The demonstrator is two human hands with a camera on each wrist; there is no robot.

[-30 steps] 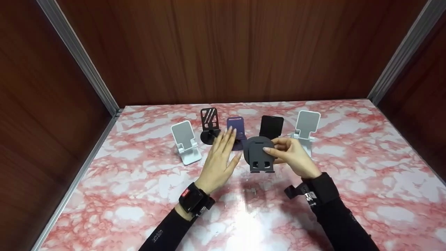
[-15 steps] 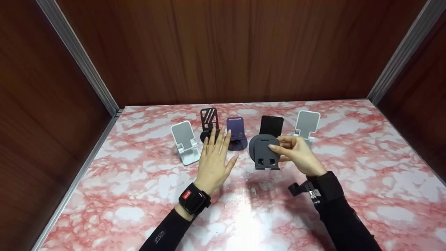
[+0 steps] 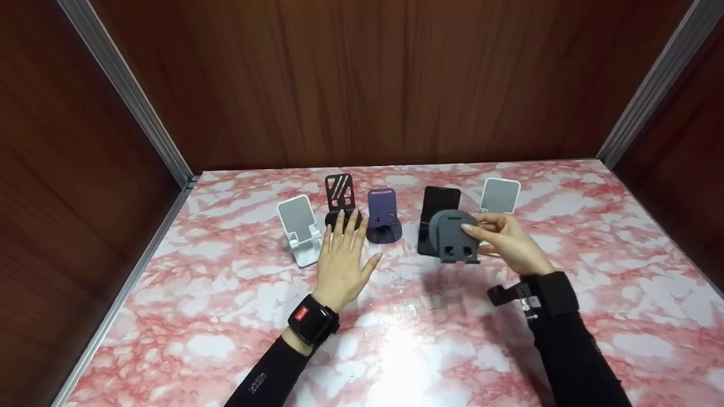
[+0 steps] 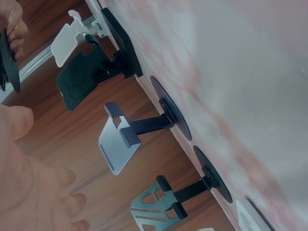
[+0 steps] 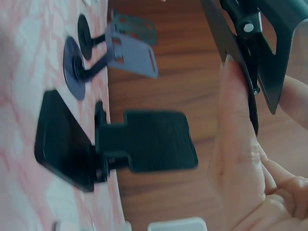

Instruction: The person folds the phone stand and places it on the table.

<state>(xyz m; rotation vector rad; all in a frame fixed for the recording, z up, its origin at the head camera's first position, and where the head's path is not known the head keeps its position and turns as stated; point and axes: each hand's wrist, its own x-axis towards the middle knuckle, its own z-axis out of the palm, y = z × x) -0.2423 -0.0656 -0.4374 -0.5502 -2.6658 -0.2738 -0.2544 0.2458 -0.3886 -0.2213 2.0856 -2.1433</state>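
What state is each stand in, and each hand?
Dark-grey round-based stand: held in the air.
Right hand: pinching that stand.
Left hand: fingers straight, holding nothing.
Leftmost white-and-grey stand: unfolded, standing.
Black slotted round-based stand: unfolded, standing.
Purple round-based stand: unfolded, standing.
Black rectangular-based stand: unfolded, standing.
Rightmost white-and-grey stand: unfolded, partly hidden.

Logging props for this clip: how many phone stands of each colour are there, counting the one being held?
White with grey faces: 2, the leftmost stand and the rightmost stand
Black: 2, the slotted stand and the solid-backed stand
Purple: 1, the purple stand
Dark grey: 1, the held stand, in the right grip
Total: 6
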